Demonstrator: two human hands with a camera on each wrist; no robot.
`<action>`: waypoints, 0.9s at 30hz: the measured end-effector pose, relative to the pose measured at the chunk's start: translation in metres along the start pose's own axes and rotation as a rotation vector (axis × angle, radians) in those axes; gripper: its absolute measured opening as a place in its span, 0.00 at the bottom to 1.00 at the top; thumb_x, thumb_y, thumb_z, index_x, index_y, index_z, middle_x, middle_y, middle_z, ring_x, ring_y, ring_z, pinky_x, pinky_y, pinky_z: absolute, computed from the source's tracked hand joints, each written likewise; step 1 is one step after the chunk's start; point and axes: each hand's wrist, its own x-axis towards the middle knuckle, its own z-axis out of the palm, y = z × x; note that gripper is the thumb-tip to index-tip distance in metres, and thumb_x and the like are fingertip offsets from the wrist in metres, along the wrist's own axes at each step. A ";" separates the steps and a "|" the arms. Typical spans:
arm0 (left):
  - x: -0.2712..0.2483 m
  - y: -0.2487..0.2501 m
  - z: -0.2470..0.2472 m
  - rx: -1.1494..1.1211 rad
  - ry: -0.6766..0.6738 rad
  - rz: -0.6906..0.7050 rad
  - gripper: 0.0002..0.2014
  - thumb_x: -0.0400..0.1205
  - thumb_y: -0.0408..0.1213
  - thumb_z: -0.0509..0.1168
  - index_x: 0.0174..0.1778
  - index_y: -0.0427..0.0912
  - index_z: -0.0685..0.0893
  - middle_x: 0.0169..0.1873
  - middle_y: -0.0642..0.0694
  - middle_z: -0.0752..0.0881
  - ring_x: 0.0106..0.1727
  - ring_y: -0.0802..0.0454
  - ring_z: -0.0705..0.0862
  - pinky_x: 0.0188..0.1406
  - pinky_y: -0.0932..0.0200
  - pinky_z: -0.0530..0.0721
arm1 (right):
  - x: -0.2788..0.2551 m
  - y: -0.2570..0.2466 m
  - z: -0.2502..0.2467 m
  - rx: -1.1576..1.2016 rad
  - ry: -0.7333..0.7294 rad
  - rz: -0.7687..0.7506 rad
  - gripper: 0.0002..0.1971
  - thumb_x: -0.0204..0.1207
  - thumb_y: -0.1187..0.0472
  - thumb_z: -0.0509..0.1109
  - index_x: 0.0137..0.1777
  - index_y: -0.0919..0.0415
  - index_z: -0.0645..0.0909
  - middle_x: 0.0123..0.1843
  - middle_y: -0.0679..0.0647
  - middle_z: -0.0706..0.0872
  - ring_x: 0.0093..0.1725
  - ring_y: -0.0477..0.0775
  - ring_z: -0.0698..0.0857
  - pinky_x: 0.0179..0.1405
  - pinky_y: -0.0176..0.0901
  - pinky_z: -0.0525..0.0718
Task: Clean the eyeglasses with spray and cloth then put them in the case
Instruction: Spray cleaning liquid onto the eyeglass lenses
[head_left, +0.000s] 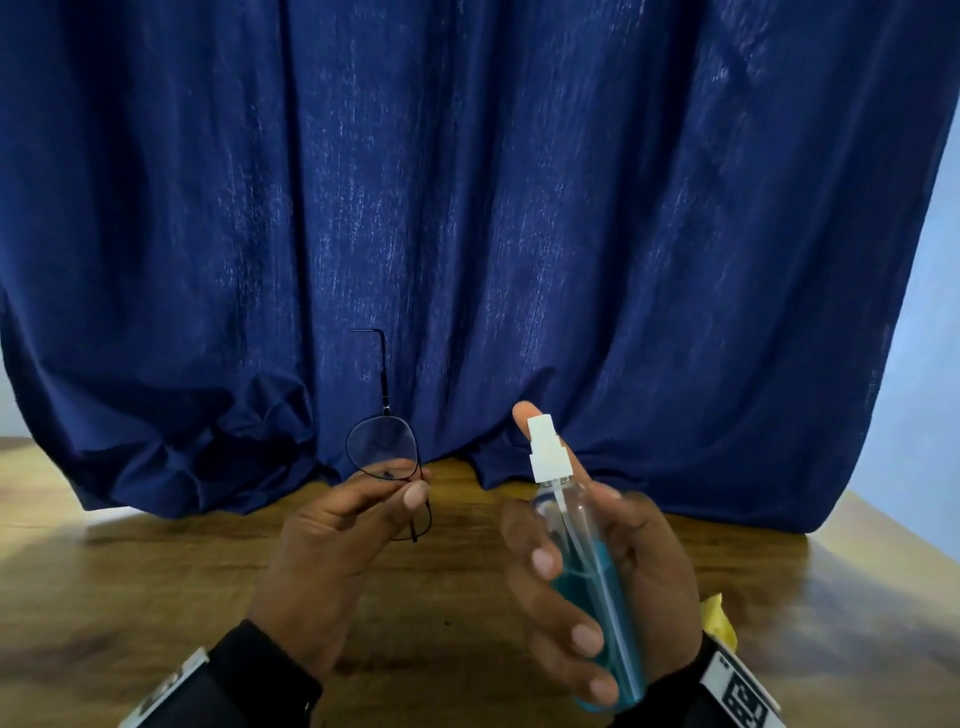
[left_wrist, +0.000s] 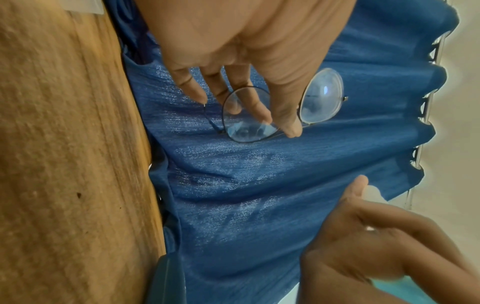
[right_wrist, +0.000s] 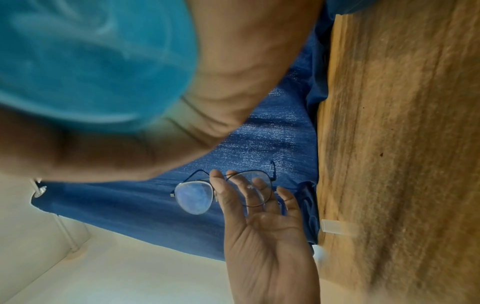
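My left hand (head_left: 400, 491) pinches thin black-rimmed eyeglasses (head_left: 383, 447) at the bridge, holding them upright above the wooden table (head_left: 208, 582), one temple arm sticking up. The left wrist view shows both lenses of the eyeglasses (left_wrist: 322, 96) past my fingers (left_wrist: 291, 123). My right hand (head_left: 587, 561) grips a clear spray bottle (head_left: 587, 571) holding blue liquid, with its white nozzle (head_left: 548, 449) level with the lens and my index finger behind the nozzle top. In the right wrist view the bottle (right_wrist: 91, 57) is a blurred blue mass, and the eyeglasses (right_wrist: 223, 191) show beyond it. I see no case.
A dark blue curtain (head_left: 519, 234) hangs behind the table and bunches on its far edge. Something yellow (head_left: 719, 616) peeks out behind my right wrist. A small translucent cap (right_wrist: 331, 226) lies on the table near the curtain.
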 end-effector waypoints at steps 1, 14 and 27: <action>0.000 0.000 0.000 0.012 0.000 0.003 0.10 0.72 0.40 0.74 0.46 0.45 0.96 0.55 0.51 0.94 0.58 0.60 0.90 0.47 0.66 0.86 | 0.000 0.000 0.001 -0.015 -0.001 -0.002 0.29 0.86 0.53 0.57 0.87 0.43 0.58 0.45 0.62 0.80 0.32 0.52 0.87 0.21 0.40 0.85; 0.001 0.009 -0.001 0.039 0.067 0.049 0.08 0.80 0.38 0.73 0.52 0.43 0.95 0.54 0.51 0.95 0.61 0.61 0.90 0.60 0.63 0.82 | -0.005 -0.012 0.012 -1.914 0.428 -0.468 0.30 0.79 0.52 0.68 0.80 0.35 0.64 0.41 0.40 0.81 0.32 0.44 0.82 0.29 0.24 0.78; -0.005 0.012 0.002 0.134 0.025 0.094 0.07 0.79 0.38 0.74 0.50 0.45 0.96 0.54 0.53 0.93 0.60 0.63 0.89 0.59 0.65 0.88 | -0.003 0.005 0.011 -2.034 0.425 -0.428 0.26 0.79 0.50 0.66 0.75 0.31 0.64 0.41 0.37 0.80 0.35 0.40 0.83 0.31 0.18 0.73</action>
